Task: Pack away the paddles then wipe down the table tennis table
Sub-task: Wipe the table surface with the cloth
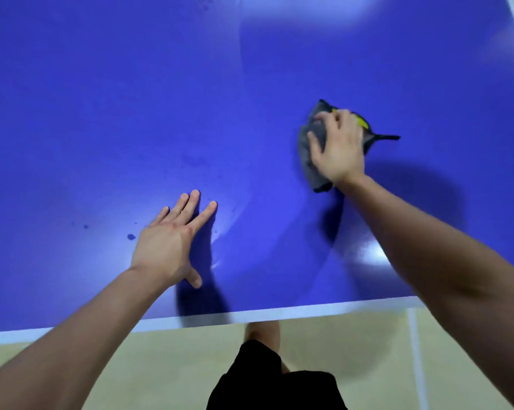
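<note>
We take the white edge line of the surface as our landmark. No paddles are in view, so we judge the packing step finished and the wiping step in hand.

Right hand: pressed palm-down on the grey cloth, fingers spread over it and pinning it flat to the surface. The cloth lies well beyond the edge line, toward its right end. A yellow and black trim with a thin black strap shows past the knuckles; we cannot tell what the cloth is made from.

Left hand: empty, fingers splayed wide, palm flat on the surface just beyond the edge line, apparently as a brace.

Small dark spots lie left of the left hand, near the edge line. We judge that these call for the next stroke. The cloth's long axis runs roughly away from the edge line, so a sideways sweep leftward would present its broad side. The left hand stands between cloth and spots and would have to lift clear.
</note>
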Demonstrator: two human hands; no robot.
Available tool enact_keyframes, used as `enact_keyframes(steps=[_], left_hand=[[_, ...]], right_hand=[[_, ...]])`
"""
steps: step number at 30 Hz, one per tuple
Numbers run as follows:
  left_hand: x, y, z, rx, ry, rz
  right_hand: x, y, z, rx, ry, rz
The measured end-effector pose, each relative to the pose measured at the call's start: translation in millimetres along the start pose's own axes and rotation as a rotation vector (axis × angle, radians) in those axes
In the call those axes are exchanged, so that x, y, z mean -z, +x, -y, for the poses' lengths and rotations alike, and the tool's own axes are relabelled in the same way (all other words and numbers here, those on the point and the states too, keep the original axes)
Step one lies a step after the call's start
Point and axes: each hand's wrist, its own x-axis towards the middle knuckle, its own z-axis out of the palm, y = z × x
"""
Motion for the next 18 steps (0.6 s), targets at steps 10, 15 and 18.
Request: enact_keyframes(steps=[10,15,18], left_hand=[[81.1,37.1,16.9,0.069,-0.070,-0.135],[112.3,93.7,45.3,0.180,-0.163,-0.196],[116.1,113.0,58.1,0.217,-0.197,-0.211]], right_hand=[[6.5,-126.4,154.9,0.713,0.218,0.507],[-20.6,11.1,54.2,0.611,0.178,0.263],[-24.4,104.1,-15.4,0.003,0.012,0.013]])
